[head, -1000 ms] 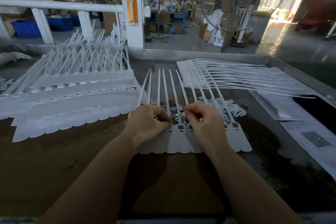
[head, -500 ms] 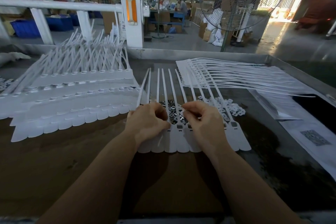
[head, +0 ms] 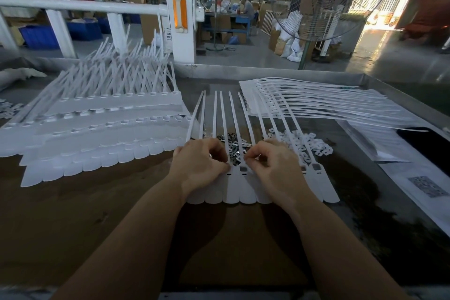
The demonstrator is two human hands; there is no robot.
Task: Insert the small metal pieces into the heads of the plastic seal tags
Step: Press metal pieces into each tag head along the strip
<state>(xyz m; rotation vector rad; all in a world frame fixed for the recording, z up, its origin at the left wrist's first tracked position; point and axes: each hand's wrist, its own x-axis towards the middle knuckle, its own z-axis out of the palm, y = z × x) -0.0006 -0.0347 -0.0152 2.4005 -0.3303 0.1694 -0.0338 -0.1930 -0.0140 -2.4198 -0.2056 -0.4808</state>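
Both hands, left hand (head: pixel 199 163) and right hand (head: pixel 275 168), curl over the seal tags (head: pixel 243 187) strip mid-counter, fingertips pinched at its heads, perhaps on metal pieces (head: pixel 233 146) heaped just behind. Finished-looking stacks (head: pixel 97 134) fill the left edge, more strips (head: pixel 316 105) wait right; no writing is legible.

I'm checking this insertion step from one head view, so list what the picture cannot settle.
- Left hand: curled fingers hide whatever it pinches.
- Right hand: fingertips meet above a tag head; any metal piece between them is too small to see.
- Row of seal tags: both hands cover several heads, so filled or empty is unknown.
- Pile of metal pieces: straps cross it; too small to count.
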